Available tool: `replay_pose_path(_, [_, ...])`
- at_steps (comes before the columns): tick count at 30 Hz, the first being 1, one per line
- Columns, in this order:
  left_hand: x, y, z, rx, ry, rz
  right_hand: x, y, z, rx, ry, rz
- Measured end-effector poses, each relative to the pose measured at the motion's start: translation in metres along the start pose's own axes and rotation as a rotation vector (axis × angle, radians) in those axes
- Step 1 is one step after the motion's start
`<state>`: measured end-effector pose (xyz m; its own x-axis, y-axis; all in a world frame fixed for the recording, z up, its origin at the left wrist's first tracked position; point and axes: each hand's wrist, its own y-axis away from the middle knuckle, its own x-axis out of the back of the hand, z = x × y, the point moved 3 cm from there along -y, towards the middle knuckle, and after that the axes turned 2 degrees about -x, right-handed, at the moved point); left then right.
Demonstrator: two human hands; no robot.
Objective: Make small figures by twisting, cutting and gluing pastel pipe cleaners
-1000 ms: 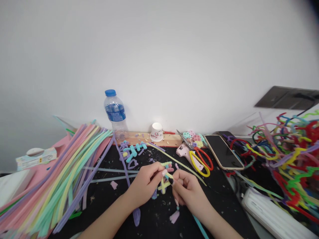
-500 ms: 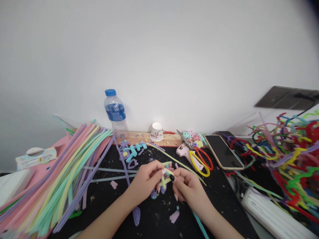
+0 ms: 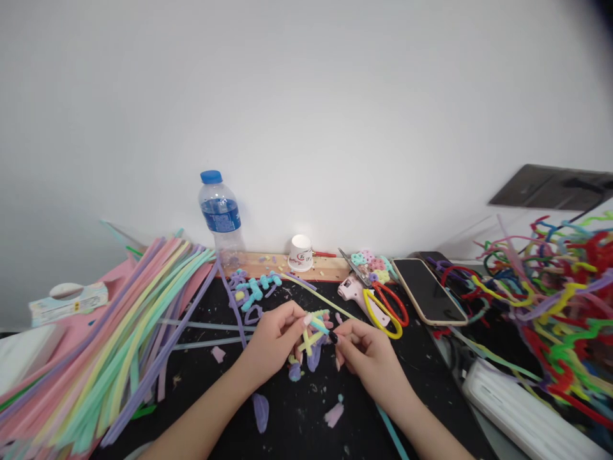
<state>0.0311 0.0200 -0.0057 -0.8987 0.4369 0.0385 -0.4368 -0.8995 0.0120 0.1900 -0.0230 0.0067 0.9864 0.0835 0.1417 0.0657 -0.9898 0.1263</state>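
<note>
My left hand (image 3: 274, 340) and my right hand (image 3: 368, 356) meet over the black mat (image 3: 201, 377), pinching a small pastel pipe-cleaner piece (image 3: 313, 337) of yellow, teal, pink and purple strands between thumbs and fingertips. A long teal strand (image 3: 391, 431) trails from under my right wrist toward the near edge. Loose purple and pink scraps (image 3: 261, 412) lie on the mat just below the hands.
A fan of long pastel pipe cleaners (image 3: 110, 338) covers the left. A water bottle (image 3: 219, 217), small white cup (image 3: 301, 253), pink glue gun (image 3: 357, 294), scissors (image 3: 385, 305) and phone (image 3: 428, 291) line the back. Bright tangled pipe cleaners (image 3: 550, 300) pile at the right.
Both hands have shifted slightly away from me and turned the small piece; the yellow strands now point downward between the fingers.
</note>
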Motion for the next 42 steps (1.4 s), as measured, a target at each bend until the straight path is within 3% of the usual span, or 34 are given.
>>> replay_pose_path(11, [0.003, -0.005, 0.001, 0.072, 0.097, -0.189, 0.005, -0.003, 0.006, -0.016, -0.086, -0.083])
replay_pose_path(22, [0.009, -0.005, 0.002, 0.123, 0.048, -0.251, 0.004, -0.002, 0.001, -0.063, -0.060, -0.237])
replay_pose_path(28, [0.009, -0.002, -0.005, 0.258, 0.152, -0.420, 0.000, 0.005, 0.002, -0.105, -0.110, -0.383])
replay_pose_path(34, [0.002, 0.007, -0.005, 0.350, 0.182, -0.606, -0.003, 0.007, 0.005, -0.123, -0.167, -0.430])
replay_pose_path(42, [0.001, 0.011, 0.000, 0.339, 0.214, -0.599, -0.008, 0.006, 0.008, -0.144, -0.220, -0.439])
